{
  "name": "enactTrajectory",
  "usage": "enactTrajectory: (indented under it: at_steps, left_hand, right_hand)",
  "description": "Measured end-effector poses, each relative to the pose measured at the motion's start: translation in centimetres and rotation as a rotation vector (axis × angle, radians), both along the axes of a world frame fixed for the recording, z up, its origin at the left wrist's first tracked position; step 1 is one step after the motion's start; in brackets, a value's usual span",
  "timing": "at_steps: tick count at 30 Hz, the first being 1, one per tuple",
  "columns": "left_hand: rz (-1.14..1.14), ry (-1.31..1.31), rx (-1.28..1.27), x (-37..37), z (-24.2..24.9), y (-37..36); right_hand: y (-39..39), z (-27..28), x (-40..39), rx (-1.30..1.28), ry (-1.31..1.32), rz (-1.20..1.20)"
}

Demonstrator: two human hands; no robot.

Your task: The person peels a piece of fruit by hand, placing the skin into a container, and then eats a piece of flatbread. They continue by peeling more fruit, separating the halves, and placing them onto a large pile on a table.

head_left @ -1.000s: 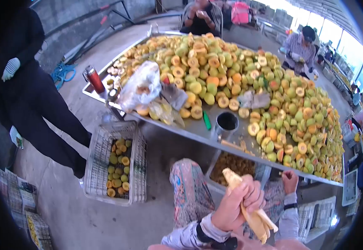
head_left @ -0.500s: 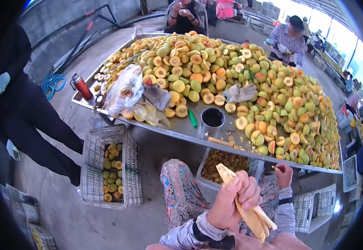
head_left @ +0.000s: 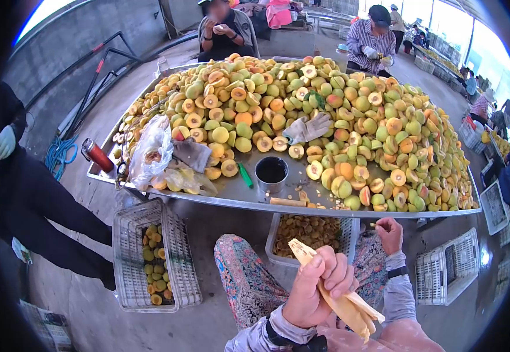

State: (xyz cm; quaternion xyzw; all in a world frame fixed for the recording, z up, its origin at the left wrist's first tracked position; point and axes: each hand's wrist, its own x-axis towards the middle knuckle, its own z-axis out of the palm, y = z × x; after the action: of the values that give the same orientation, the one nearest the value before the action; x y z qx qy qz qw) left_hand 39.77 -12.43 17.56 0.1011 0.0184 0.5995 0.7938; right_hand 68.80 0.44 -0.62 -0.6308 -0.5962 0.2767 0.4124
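My left hand (head_left: 319,287) is closed around a long, pale-yellow rolled flatbread (head_left: 349,311), held slantwise above my lap. Its upper end looks ragged and its lower end shows loose folded layers. Farther right, near the table's front edge, my right hand (head_left: 390,234) pinches a small yellowish bit (head_left: 373,225), too small to name. Beneath the table edge, a light plastic crate (head_left: 274,253) holds brownish-yellow fruit pieces. On the metal table (head_left: 220,198) lies a large heap of halved yellow-green fruit (head_left: 378,126), with pits showing in some halves.
The table holds a metal cup of dark liquid (head_left: 271,173), a green-handled tool (head_left: 245,176), a wooden stick (head_left: 288,202), gloves (head_left: 308,128), plastic bags (head_left: 151,149) and a red flask (head_left: 97,155). Crates (head_left: 187,276) stand on both sides. A person in dark clothes (head_left: 44,205) stands left; others are behind the table.
The whole view has shifted, so the table sits a little farther left. Both hands keep their grips. Beyond the table, the person in the striped shirt has moved their gloved hands slightly.
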Motion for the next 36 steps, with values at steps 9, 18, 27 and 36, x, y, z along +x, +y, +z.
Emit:
enactTrajectory:
  at_steps: [9,18,27,36]
  left_hand:
    - [0.007,0.021,-0.011,0.0,0.1,0.2]
    - [0.022,-0.021,-0.029,-0.7,-0.2,0.4]
    - [0.051,-0.015,-0.037,-1.2,0.3,0.5]
    - [0.056,-0.008,-0.061,-1.6,0.5,0.7]
  right_hand:
    - [0.7,0.1,-1.4,0.097,-0.004,0.078]
    - [0.4,0.7,-1.6,0.011,0.007,0.037]
    - [0.9,0.0,-1.3,0.015,0.053,0.031]
    - [0.9,-0.1,-1.8,0.045,0.036,0.057]
